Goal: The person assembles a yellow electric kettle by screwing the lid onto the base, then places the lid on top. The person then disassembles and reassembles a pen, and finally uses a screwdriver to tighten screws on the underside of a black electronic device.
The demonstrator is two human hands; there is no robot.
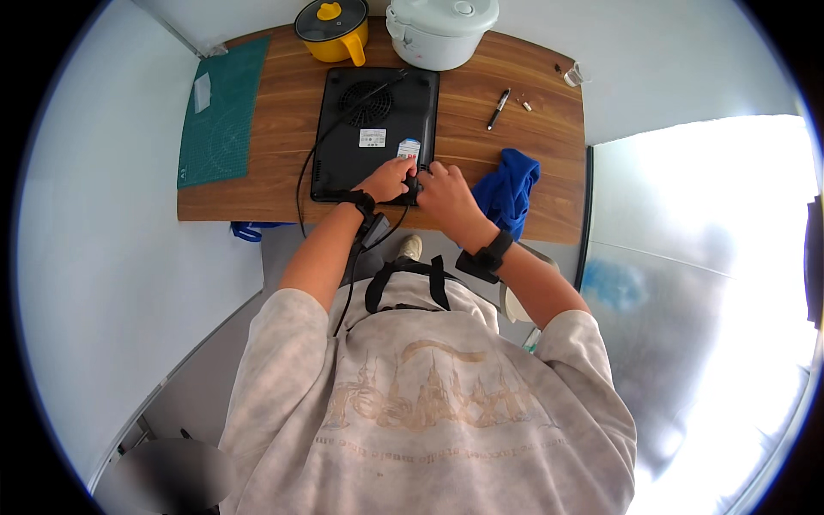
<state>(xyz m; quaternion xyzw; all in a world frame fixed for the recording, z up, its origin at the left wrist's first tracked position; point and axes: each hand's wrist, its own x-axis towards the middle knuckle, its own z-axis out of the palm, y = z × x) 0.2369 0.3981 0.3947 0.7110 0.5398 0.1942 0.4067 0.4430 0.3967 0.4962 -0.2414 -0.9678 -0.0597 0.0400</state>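
Note:
A black induction cooker [343, 163] lies underside up on the desk, showing a round fan grille [367, 104] and stickers. My left hand [386, 180] is closed at its near right corner, thumb and fingers pinched on a small dark piece that I cannot make out. Right beside it, my right hand [446, 197] has its fingers curled over the same corner; whatever they grip is hidden. A black power cord [330, 129] crosses the cooker's underside and drops past the desk's front edge on the left.
A yellow lidded pot [330, 30] and a white rice cooker [442, 34] stand at the back. Left lies a green cutting mat [225, 112]. To the right are a pen [499, 109], a blue cloth [508, 190] and a small clear object [573, 75]. Walls flank the wooden desk [283, 120].

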